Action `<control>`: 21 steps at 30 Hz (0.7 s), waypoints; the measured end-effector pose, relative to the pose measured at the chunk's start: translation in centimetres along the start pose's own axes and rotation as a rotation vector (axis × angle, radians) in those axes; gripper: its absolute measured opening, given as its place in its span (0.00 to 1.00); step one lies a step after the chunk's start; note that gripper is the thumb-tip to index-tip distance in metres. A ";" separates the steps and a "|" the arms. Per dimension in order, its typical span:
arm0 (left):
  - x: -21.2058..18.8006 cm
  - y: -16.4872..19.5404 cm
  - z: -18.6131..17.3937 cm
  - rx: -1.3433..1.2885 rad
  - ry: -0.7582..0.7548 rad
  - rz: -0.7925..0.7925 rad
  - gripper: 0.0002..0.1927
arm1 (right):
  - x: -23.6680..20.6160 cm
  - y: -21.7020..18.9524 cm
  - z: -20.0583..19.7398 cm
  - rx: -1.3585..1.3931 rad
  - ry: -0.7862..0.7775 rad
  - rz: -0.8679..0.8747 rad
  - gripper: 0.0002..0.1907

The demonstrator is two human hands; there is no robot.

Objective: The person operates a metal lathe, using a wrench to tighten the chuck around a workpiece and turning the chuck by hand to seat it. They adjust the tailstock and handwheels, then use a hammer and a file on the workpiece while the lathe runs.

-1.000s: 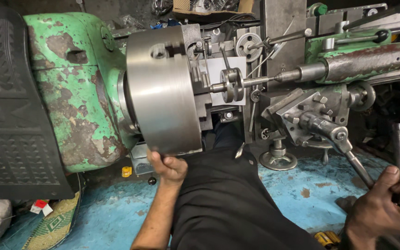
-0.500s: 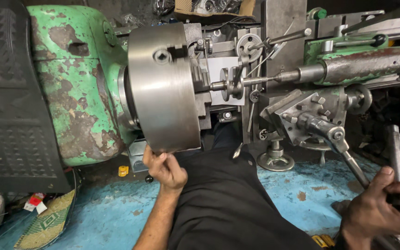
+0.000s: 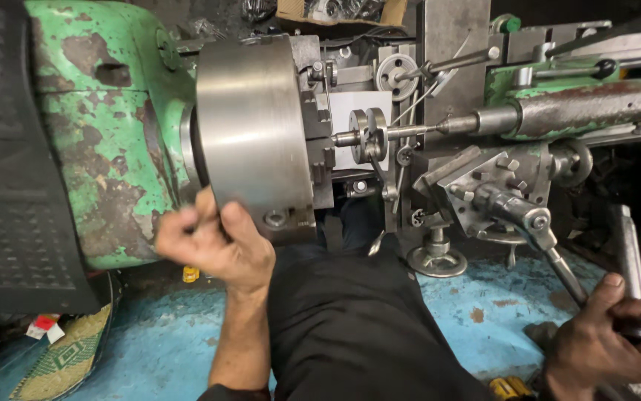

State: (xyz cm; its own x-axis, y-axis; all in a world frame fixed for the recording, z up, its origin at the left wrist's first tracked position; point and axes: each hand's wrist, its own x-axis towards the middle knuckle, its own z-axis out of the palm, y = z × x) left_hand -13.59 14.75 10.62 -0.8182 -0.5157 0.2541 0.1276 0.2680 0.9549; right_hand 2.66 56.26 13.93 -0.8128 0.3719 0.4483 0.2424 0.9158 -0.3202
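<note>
A black ribbed cover [image 3: 8, 171] is filling the far left, and beside it the green, paint-chipped headstock [image 3: 105, 134] of a lathe is showing bare rusty patches. On the blue floor [image 3: 150, 349] below, a woven mat [image 3: 60, 360] is lying near a small yellow object [image 3: 190, 274]. The person's left hand [image 3: 216, 241] is pressing against the lower rim of the large steel chuck [image 3: 254, 134], fingers curled around its edge and gripping it. The chuck is sitting against the headstock, and its jaws are clamping 1 small round metal workpiece [image 3: 369, 134]. A thin drill bit [image 3: 417, 131] from the tailstock barrel [image 3: 588, 108] is touching that workpiece. Below, the tool post [image 3: 484, 193] is standing with a long handle [image 3: 551, 252] angling down to the right, and a small handwheel [image 3: 437, 260] is sitting near the floor. At the lower right, the right hand [image 3: 610, 341] is closing around a metal bar [image 3: 629, 252] that is rising upright from its fist.
</note>
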 end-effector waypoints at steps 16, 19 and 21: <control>-10.4 -15.1 -2.3 0.194 -0.267 0.070 0.11 | 1.4 -1.8 -0.6 0.031 -0.002 0.086 0.18; -10.6 -15.0 -2.9 0.207 -0.242 0.060 0.12 | 1.2 -0.7 -1.0 -0.080 -0.055 -0.052 0.18; -10.6 -14.8 -3.1 0.211 -0.227 0.053 0.12 | 1.0 0.0 -1.1 -0.104 -0.053 -0.080 0.19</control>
State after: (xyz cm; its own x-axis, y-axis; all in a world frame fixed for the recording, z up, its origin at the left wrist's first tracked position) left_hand -5.09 13.73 -5.78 -0.9210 -0.3078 0.2387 0.0736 0.4643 0.8826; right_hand 2.46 56.79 15.34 -0.8580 0.2910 0.4233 0.2268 0.9540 -0.1961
